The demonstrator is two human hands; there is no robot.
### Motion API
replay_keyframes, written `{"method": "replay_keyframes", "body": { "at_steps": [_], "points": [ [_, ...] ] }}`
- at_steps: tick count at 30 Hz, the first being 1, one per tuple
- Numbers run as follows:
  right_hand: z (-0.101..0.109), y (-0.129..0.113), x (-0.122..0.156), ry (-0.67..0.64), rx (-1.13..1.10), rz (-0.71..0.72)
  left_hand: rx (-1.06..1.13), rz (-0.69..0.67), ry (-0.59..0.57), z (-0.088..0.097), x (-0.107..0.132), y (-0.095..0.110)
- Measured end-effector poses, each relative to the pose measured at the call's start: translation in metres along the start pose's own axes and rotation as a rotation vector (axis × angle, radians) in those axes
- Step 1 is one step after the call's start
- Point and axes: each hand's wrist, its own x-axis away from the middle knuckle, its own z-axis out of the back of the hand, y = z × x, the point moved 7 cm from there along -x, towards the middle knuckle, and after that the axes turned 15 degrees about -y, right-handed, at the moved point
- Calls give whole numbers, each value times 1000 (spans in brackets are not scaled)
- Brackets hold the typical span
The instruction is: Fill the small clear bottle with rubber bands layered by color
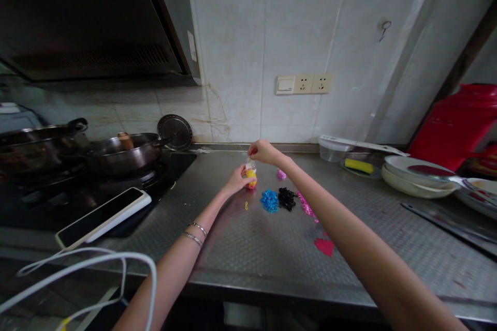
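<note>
My left hand (239, 180) is wrapped round a small clear bottle (251, 171) that stands upright on the metal counter. Yellow pieces fill its middle, with a pinkish-red layer at the bottom. Over the bottle's mouth, my right hand (264, 152) is closed in a pinch; whatever its fingertips hold is too small to make out. A single yellow piece (246, 206) lies just in front of the bottle. To the right are a blue pile (269, 200) and a black pile (287, 199) of small pieces. Pink pieces (306, 205) are partly hidden behind my right forearm.
A red heart-shaped piece (324, 246) and a pink lump (281, 174) lie on the counter (233, 248). Left are a phone-like device (103, 217), a white cable (149, 269) and pans (124, 155) on the stove. Right are bowls (411, 181), a yellow sponge (359, 166) and a knife (446, 227).
</note>
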Motion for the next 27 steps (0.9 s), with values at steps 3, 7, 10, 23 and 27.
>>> {"method": "replay_keyframes", "body": {
  "at_steps": [3,7,10,23,27],
  "points": [
    [0,-3,0,-15,34,-4,-8,6,10,0,0,-1],
    [5,-5,4,21,42,0,-19,10,29,2,0,-4],
    [9,-7,15,88,37,8,-30,1,27,2,0,-4],
    [-129,-35,83,-253,125,239,35,-7,35,3,-3,-8],
    [-131,-31,80,-257,180,184,25,9,38,3,-2,-6]
  ]
}}
